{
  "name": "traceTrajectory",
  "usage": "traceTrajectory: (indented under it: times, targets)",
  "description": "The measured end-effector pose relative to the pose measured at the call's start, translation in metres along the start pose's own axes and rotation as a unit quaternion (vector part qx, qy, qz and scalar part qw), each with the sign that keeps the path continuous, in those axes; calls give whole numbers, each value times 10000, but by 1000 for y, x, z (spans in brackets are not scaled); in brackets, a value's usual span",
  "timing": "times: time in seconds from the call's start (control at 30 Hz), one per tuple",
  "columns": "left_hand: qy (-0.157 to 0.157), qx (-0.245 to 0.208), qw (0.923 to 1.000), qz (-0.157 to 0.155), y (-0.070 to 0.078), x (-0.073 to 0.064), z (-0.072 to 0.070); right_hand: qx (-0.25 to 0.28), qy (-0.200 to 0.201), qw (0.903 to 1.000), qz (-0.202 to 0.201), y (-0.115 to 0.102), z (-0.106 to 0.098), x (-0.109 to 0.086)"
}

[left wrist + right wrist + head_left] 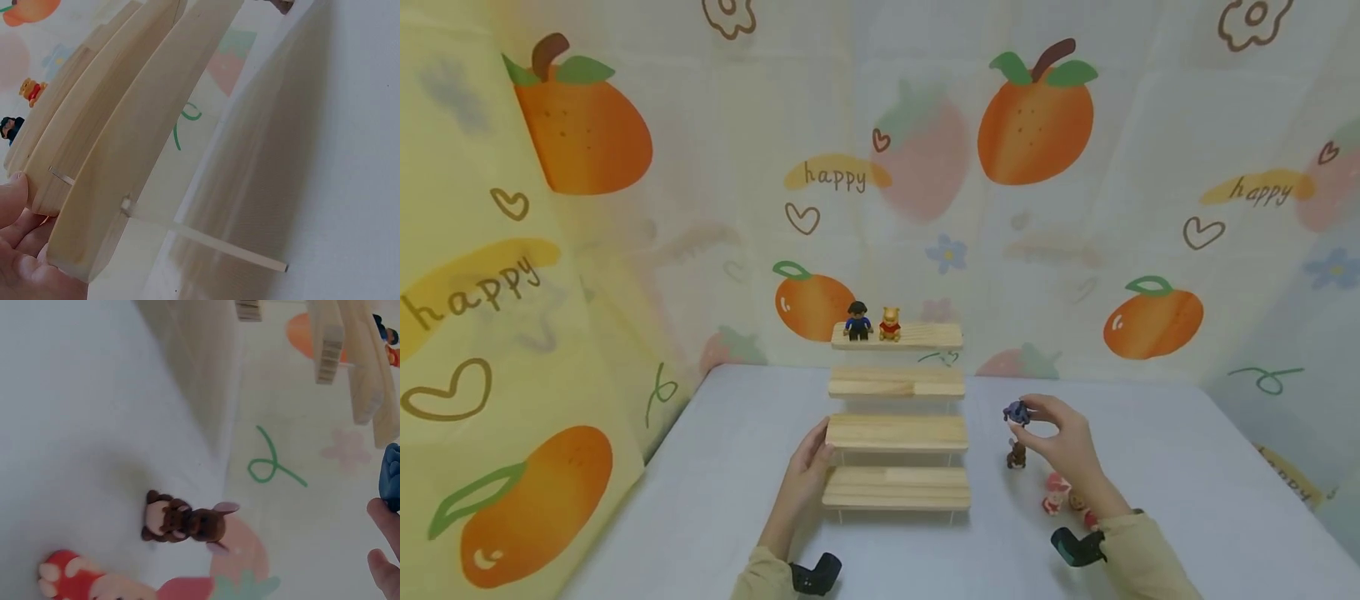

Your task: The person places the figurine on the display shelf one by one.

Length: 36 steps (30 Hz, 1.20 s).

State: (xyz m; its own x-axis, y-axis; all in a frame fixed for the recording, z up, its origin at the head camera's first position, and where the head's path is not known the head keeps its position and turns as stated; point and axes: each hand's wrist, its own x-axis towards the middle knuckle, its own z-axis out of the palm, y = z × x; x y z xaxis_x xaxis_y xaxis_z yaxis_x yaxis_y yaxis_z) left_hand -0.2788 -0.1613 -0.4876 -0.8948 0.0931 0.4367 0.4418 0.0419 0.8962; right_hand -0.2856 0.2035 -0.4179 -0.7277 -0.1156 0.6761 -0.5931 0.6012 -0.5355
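A four-step wooden display shelf (897, 433) stands mid-table. My left hand (810, 462) grips the left end of its second board from the front; in the left wrist view the thumb (12, 194) lies at that board's edge, other fingers beneath. To the right of the shelf, my right hand (1063, 437) pinches a small blue-grey figurine (1017, 412) between thumb and fingertips, raised above the table. A brown big-eared figurine (187, 520) stands below it on the table. On the top board sit a black-haired figure in blue (857, 322) and a yellow bear in a red shirt (890, 325).
Near my right wrist a pink-and-red figurine (1054, 493) and another brownish one (1077, 500) are on the white table (700, 517), partly behind the forearm. A fruit-print cloth (700, 275) hangs behind and to the left.
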Motion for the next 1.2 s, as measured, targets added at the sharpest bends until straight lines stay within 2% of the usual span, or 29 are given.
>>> traceTrajectory:
  times: [0.03, 0.13, 0.23, 0.27, 0.4, 0.6, 0.7, 0.83, 0.93, 1.0, 1.03, 1.2]
  targets:
    - [-34, -45, 9998, 194, 0, 0, 0, 41, 66, 10000, -39, -1, 1, 2]
    - [-141, -61, 9994, 315, 1, 0, -1, 177, 210, 9995, -183, -6, 4, 9]
    - [-25, 20, 10000, 23, 3, 3, -2, 264, 362, 9981, -433, -10, 8, 17]
    - [22, 68, 9998, -174, 5, 4, -2, 264, 428, 9972, -545, -12, 10, 20]
    - [37, 7, 9993, -374, 7, 7, -4, 254, 683, 9937, -856, -28, 11, 31]
    - [-33, -208, 9984, -516, 6, 2, -3, 418, 526, 9950, -738, -58, 8, 38]
    - [-46, -250, 9987, -450, 5, 1, -1, 635, 459, 9937, -799, -53, 10, 39]
    - [-98, -346, 9987, -361, 3, 2, 1, 1039, 422, 9890, -960, -37, 19, 41]
    - [-124, -434, 9980, -444, 4, 1, 2, 1367, 463, 9849, -958, -31, 26, 41]
    - [-129, -480, 9977, -464, 4, 0, 2, 1478, 534, 9837, -876, -33, 30, 41]
    - [-115, -478, 9976, -497, 5, -1, 2, 1680, 552, 9803, -876, -19, 38, 42]
    - [-50, -371, 9978, -552, 7, -1, -1, 1620, 511, 9850, -305, -32, 46, 53]
